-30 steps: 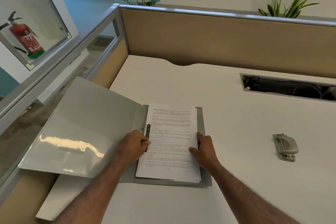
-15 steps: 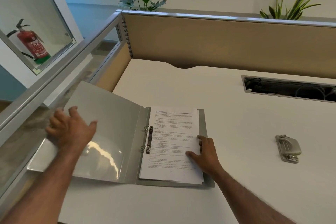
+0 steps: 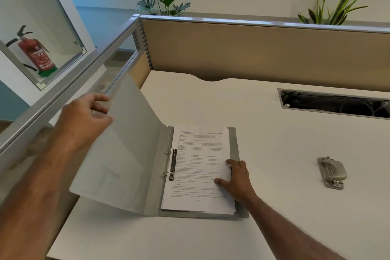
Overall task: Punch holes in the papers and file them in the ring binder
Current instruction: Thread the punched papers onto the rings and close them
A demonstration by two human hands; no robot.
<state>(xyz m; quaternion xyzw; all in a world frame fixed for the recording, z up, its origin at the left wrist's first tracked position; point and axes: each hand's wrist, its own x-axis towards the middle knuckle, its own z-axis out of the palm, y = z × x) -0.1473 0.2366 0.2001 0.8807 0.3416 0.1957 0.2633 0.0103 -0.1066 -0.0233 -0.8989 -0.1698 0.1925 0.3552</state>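
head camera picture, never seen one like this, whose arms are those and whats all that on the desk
There is no machine here. A person wears one camera on the head, so you look forward and down along their own two arms, and the hands are bare. The left hand holds the edge of the raised front cover of a grey ring binder that lies open on the white desk. The right hand rests on a stack of printed white papers inside the binder, with the stack's left edge at the metal rings. Further right, apart from the binder, a grey metal hole punch lies on the desk with no hand on it.
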